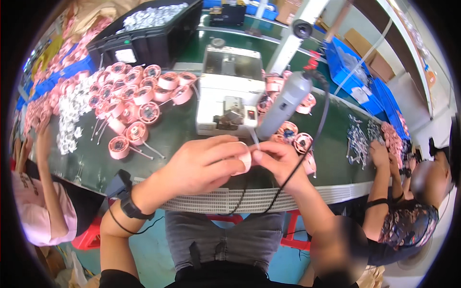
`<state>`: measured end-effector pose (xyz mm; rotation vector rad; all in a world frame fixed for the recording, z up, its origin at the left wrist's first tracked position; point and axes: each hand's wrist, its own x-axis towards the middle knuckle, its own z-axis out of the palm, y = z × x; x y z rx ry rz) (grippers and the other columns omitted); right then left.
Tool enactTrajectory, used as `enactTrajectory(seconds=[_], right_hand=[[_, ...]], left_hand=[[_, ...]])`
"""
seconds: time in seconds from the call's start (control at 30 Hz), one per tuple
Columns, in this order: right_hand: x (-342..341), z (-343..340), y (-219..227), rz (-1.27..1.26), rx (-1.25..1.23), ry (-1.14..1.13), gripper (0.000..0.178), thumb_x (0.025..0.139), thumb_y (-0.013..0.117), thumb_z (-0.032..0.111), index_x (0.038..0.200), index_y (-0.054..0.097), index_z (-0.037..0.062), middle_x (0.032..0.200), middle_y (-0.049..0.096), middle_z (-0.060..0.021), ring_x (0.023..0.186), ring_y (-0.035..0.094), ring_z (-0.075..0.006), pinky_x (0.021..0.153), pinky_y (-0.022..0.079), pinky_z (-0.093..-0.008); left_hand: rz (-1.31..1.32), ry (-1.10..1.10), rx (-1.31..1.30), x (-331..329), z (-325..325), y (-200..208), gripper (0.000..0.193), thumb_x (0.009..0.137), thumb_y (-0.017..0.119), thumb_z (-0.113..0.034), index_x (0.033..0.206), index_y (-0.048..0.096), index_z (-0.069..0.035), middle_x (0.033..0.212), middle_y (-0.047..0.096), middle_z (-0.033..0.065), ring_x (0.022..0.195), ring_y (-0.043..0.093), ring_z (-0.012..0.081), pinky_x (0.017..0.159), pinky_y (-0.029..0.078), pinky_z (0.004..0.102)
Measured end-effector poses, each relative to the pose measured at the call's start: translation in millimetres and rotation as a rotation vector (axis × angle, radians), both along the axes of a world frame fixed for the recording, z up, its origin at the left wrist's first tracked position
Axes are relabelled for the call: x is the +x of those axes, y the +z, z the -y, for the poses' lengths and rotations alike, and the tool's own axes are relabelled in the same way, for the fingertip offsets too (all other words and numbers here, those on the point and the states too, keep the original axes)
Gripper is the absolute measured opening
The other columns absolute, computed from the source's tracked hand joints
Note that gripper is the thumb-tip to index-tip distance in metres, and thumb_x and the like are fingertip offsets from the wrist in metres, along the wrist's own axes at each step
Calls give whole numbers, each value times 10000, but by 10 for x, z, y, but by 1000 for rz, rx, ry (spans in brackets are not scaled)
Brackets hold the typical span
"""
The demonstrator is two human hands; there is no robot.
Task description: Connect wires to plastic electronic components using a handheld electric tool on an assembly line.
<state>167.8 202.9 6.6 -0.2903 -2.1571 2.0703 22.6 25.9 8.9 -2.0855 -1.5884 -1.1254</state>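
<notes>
Close to the front edge of the green worktable [177,129], my left hand [209,163] grips a pale pink round housing [246,161], its fingers curled over it and covering most of it. Beside it, my right hand [281,161] pinches a thin white cable [255,138] between thumb and fingers; the cable's lower end is hidden. Just beyond both hands stands a white box-shaped machine [206,108] with a metal block on its front. A grey cylindrical tool [288,101] with a black cord, resembling an electric screwdriver, hangs tilted above my right hand.
Several pink housings with wires [128,113] are heaped left of the machine, beside white small parts [72,127]. A black bin [163,43] stands behind. More housings [302,142] lie right. Blue bins [343,65] are farther right. People work on both sides.
</notes>
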Motion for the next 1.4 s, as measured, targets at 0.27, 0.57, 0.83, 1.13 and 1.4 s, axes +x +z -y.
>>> enactTrajectory(seconds=[0.27,0.57,0.83,1.13,1.4], right_hand=[[-81,150,-115,-429,298,-99,133,901,581,49,925,674,-43,1009,633,-139,919,583,-197,797,459,-294],[-86,224,-8,-450,529,56,115,744,657,81,667,625,2,1043,544,-147,875,550,-246,779,463,-343],[-69,359,89,-374,711,5,113,763,672,91,719,647,-11,983,530,-132,799,547,-226,689,451,-330],[52,443,156,-258,592,-298,133,780,728,11,874,638,-12,1035,534,-133,706,657,-175,590,539,-253],[100,314,81,-629,1087,-417,239,728,743,-50,957,687,-5,1059,645,-192,884,691,-263,769,570,-316]], left_hand=[[729,-209,-176,-74,128,-132,411,775,707,-32,1157,557,-64,1149,545,60,978,616,209,805,528,316],[1912,-651,-512,-137,76,-218,376,965,451,-242,1273,459,-25,1123,606,113,954,642,213,758,555,372],[1853,-546,-538,-112,49,-222,387,1008,398,-309,1260,475,-25,1095,614,102,930,654,202,718,577,341],[1807,-432,-396,-36,75,-234,347,1014,463,-203,1289,529,-1,1136,609,90,1026,632,191,884,563,388],[1805,-416,-361,17,68,-147,341,1016,465,-211,1287,535,-16,1118,608,66,998,630,164,875,563,373]])
